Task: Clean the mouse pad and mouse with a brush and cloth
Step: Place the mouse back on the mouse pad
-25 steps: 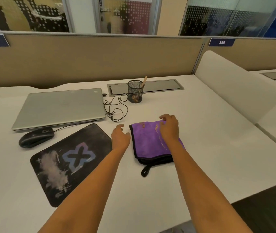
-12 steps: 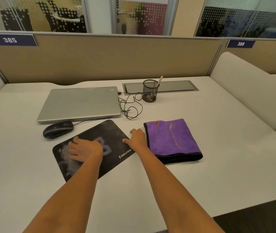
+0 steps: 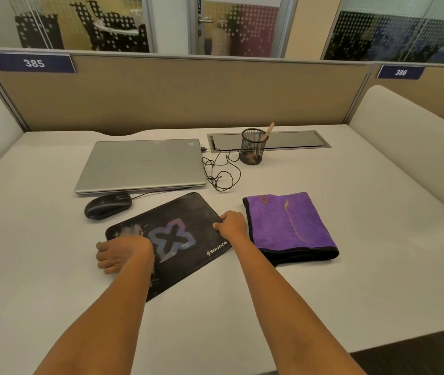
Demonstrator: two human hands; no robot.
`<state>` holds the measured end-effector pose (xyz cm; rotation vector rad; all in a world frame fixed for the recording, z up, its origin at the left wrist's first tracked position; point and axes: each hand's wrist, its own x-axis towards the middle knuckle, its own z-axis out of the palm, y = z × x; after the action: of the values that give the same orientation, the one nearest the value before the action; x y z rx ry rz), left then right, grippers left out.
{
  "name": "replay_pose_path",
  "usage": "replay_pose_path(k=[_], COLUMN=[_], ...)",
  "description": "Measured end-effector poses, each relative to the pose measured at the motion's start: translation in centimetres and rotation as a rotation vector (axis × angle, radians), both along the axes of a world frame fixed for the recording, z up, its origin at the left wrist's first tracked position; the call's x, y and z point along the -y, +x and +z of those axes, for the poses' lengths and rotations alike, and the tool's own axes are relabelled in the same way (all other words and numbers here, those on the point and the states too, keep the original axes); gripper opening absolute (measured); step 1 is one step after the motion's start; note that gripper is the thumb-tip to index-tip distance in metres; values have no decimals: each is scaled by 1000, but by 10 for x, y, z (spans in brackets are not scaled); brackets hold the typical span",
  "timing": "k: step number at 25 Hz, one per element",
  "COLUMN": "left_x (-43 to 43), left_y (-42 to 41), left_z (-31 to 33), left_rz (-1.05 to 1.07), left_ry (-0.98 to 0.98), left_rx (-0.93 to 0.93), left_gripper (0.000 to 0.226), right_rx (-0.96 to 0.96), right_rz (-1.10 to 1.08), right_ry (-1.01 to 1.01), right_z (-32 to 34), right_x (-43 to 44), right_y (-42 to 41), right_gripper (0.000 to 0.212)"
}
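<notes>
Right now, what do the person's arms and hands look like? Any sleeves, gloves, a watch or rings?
Both forearms are bare down to the bottom edge of the picture; no sleeve or cuff shows. The left hand and the right hand wear no gloves. No watch, bracelet or ring is visible on either wrist or on the fingers that show.

Bare L hand [image 3: 123,253] & R hand [image 3: 233,224], bare forearms [image 3: 101,320], uncovered to frame btm.
</notes>
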<state>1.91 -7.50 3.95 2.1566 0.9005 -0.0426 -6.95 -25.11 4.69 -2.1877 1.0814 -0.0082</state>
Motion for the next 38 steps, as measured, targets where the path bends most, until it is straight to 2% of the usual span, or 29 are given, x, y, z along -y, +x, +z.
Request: replay_pose_path(k=[2,5,8,15,18,20,22,26,27,31,34,38], left_x=[-2,5,15,12,5,-1,-6,-19,-23,-39,-47,-52], left_y=[1,2,9,26,34,46,63,98,106,131,140,143], left_z=[1,10,19,15,12,17,26,36,37,34,32,36], left_rz=[-55,-135,-214,-396,-446,-466,-464,-487,-505,-545,-557,-623], left_ry=[-49,-246,-324,-250,-200,-137,-76,63,80,125,51,23], left_rx=[42,231,356,266,286,344,404,372,340,203,146,44], left_gripper=[51,39,35,41,42,37,32,30,30,37,42,48], right_rx=[55,108,74,-129,-39,189,326,314,330,341,333,329], right_rz=[-37,-126,-182,-184,-109,-55,-82,-205,-208,-202,-272,-396], right_ry=[2,7,-43,-262,-370,-195,120,832,941,1024,1093,1170], right_z=[2,3,3,5,16,27,35,49,49,43,36,29], right_x=[5,12,12,5,-4,-22,-45,-94,-105,-132,-142,-148], right_y=[-5,-13,-13,-9,4,24,58,112,119,138,147,155], right_gripper=[32,30,29,31,38,36,33,39,39,43,44,35])
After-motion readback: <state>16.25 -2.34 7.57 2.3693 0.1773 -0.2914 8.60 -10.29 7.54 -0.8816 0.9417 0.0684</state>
